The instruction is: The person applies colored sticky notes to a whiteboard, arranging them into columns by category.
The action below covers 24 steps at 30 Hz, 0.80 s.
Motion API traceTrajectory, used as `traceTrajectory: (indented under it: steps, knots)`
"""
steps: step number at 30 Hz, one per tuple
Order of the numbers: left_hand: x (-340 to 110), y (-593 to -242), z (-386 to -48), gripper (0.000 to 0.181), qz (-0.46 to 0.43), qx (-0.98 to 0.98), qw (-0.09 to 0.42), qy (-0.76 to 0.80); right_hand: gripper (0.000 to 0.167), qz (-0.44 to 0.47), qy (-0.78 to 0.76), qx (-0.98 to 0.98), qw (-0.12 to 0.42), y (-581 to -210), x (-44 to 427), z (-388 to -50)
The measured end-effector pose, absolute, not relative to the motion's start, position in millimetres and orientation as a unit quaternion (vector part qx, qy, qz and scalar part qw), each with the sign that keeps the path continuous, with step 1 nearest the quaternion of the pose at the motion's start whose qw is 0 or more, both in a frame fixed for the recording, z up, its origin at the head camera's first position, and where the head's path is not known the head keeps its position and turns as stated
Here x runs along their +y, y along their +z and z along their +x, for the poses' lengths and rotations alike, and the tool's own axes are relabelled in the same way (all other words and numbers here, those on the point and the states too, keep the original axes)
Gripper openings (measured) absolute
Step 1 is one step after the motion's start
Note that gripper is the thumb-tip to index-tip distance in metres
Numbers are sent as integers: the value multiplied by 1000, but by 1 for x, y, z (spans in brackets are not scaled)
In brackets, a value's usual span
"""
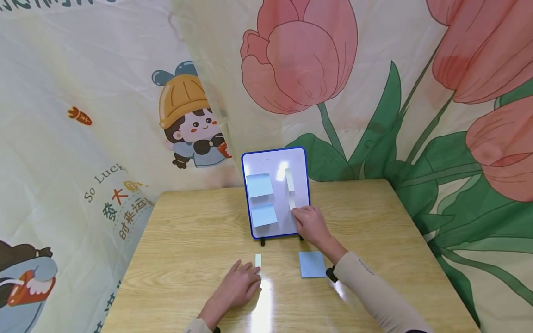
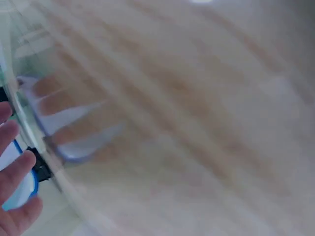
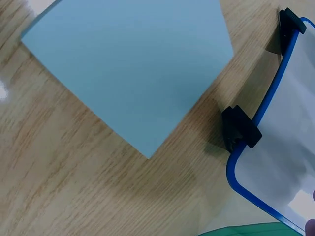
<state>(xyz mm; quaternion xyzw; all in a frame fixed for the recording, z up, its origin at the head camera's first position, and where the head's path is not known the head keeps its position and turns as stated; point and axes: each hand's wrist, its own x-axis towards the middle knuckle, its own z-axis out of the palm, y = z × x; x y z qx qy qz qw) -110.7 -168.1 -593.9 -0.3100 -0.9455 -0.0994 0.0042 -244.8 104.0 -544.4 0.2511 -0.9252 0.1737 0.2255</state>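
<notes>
A small blue-framed whiteboard [image 1: 281,162] stands on the table, carrying two square light-blue sticky notes [image 1: 259,186] on its left and two narrow pale strips on its right. My right hand [image 1: 313,225] is at the board's lower right; its bent fingers meet the lower strip [image 1: 292,204] and hide that strip's bottom part. Only fingertips [image 3: 310,227] enter the right wrist view. On the table, my left hand [image 1: 240,284] lies with fingers spread, its fingertips beside another narrow pale strip [image 1: 258,261]. The left wrist view shows these loose fingers [image 2: 17,179] near the board.
A square blue sticky pad [image 1: 312,264] lies on the wooden table [image 1: 187,231] under my right forearm. Black feet [image 3: 240,129] support the whiteboard's lower edge. Behind the table hangs a printed cloth [image 1: 220,55] with tulips and cartoon figures.
</notes>
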Motion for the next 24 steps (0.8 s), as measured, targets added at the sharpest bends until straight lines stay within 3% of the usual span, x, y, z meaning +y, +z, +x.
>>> traceTrajectory:
  steps: [7,11,14,19,24]
  knots:
    - [-137,-557,-131,23,-353,-912,162,-134,21,250,162,-927,227,-545,105,-247]
    - [-114,-526,-154,39,-372,-890,231,-126,23,239,146,-934,219,-544,105,-248]
    - [-100,-510,-174,54,-365,-904,207,-83,24,238,142,-936,218,-545,105,-248]
    - [-82,-500,-206,63,-338,-937,82,-19,27,229,137,-944,195,-546,105,-247]
    - [-72,-505,-230,69,-336,-941,29,11,35,223,128,-950,178,-548,105,-243]
